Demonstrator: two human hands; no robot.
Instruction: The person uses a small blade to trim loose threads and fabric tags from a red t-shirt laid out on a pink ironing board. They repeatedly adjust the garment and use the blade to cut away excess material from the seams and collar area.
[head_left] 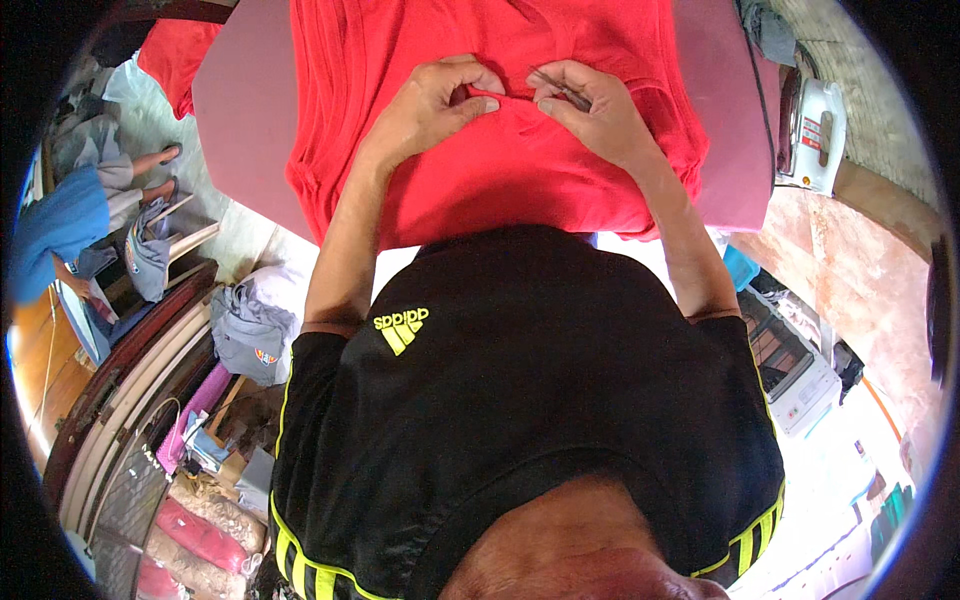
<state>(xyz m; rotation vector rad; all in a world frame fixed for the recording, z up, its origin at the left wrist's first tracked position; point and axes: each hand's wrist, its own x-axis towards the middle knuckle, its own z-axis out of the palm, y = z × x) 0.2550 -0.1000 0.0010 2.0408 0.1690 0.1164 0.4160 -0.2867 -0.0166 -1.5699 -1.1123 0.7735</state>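
Evidently mid-way through seam work, the left hand (435,100) pinches a fold of the red garment (480,170) spread on the mauve table (245,110), while the right hand (590,105), just beside, grips a thin metal tool (562,88), so next likely comes careful picking at the pinched fold.

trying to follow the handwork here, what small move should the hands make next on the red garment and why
Probably work the thin metal tool in the right hand along the pinched fold. The left hand pinches a small ridge of the red garment raised on the pink padded board, and the tool's tip sits right at it.
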